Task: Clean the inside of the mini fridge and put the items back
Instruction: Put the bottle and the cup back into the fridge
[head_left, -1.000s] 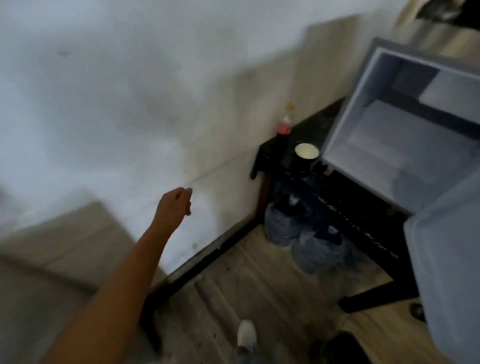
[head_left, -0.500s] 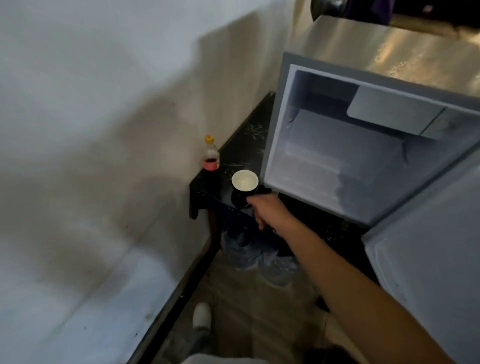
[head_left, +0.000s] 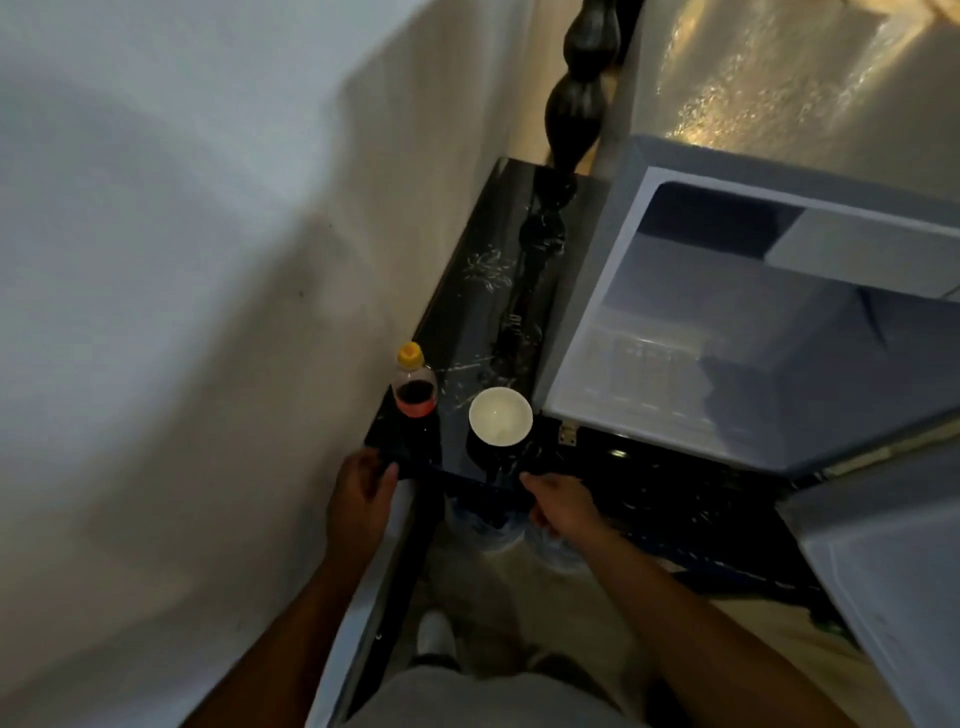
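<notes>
The mini fridge (head_left: 587, 291) stands open on the right of a black glossy table (head_left: 483, 291), and its white inside looks empty. A bottle (head_left: 413, 392) with a yellow cap, dark drink and red label stands at the table's front left corner. Beside it sits a black cup (head_left: 500, 415) with a white inside. My left hand (head_left: 361, 499) is at the table corner just below the bottle, fingers loosely curled and holding nothing. At the front edge just below the cup, my right hand (head_left: 563, 506) is also empty.
The fridge door (head_left: 893, 582) swings open at the lower right. Two water jugs (head_left: 491, 530) stand under the table. A white wall (head_left: 182, 312) runs close on the left. A dark turned post (head_left: 579, 93) rises behind the table. My shoe (head_left: 434, 631) is on the wooden floor.
The view has swung from the wall to over the table. My right hand has drawn back from the cup to the table edge, and my left hand has come up beside the bottle.
</notes>
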